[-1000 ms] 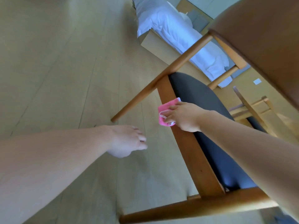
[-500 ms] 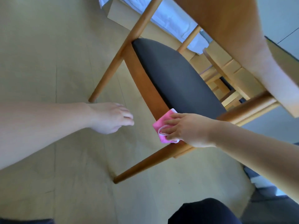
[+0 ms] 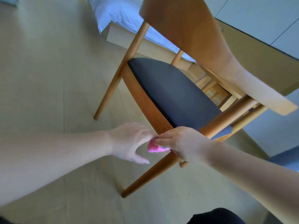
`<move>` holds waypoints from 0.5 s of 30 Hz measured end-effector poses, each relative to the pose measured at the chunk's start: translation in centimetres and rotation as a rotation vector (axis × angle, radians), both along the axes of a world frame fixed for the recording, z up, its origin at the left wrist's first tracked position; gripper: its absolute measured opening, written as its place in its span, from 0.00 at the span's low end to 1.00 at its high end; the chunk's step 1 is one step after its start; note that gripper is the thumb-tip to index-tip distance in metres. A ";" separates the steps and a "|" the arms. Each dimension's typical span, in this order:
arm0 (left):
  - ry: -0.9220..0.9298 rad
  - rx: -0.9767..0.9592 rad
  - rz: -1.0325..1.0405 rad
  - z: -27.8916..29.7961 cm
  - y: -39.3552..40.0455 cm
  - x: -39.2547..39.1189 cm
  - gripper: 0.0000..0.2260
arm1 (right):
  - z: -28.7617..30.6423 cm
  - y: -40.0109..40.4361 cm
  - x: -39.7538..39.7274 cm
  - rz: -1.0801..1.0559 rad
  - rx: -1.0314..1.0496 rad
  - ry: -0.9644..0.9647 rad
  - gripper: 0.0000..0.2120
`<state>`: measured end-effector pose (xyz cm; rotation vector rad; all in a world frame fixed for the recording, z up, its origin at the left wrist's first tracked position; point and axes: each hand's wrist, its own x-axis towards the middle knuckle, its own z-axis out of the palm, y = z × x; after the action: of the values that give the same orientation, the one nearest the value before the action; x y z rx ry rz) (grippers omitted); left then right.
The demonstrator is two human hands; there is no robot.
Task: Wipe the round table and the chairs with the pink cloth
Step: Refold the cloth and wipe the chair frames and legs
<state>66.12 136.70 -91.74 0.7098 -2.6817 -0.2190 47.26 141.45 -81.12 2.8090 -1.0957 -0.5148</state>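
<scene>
Head view: right hand (image 3: 182, 143) clasps the pink cloth (image 3: 154, 148) against the chair (image 3: 145, 101) frame's front corner, at 6 o'clock of the seat; left hand (image 3: 131, 141) pinches it too, probably refolding.

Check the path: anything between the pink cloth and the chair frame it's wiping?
Nothing visible. The right hand grips the pink cloth at the chair's front rail corner; the left hand meets it there.
</scene>
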 end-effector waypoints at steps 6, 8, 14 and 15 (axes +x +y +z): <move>0.286 0.011 0.047 -0.1 -2.2 1.5 0.13 | -0.8 -0.7 2.5 -0.027 -0.105 -0.207 0.19; 0.230 0.019 0.064 0.0 -3.1 2.2 0.11 | -0.2 -1.2 2.8 -0.034 -0.156 -0.234 0.17; -0.007 0.064 0.216 2.0 -6.5 5.4 0.07 | 1.0 -3.3 3.9 0.041 -0.227 -0.267 0.10; -0.056 0.073 0.245 2.4 -6.9 5.9 0.05 | 0.8 -3.6 4.5 0.028 -0.223 -0.238 0.11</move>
<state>72.07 129.76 -89.37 1.0721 -2.6176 -0.2366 51.74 137.80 -80.30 2.7324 -1.0735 -0.0494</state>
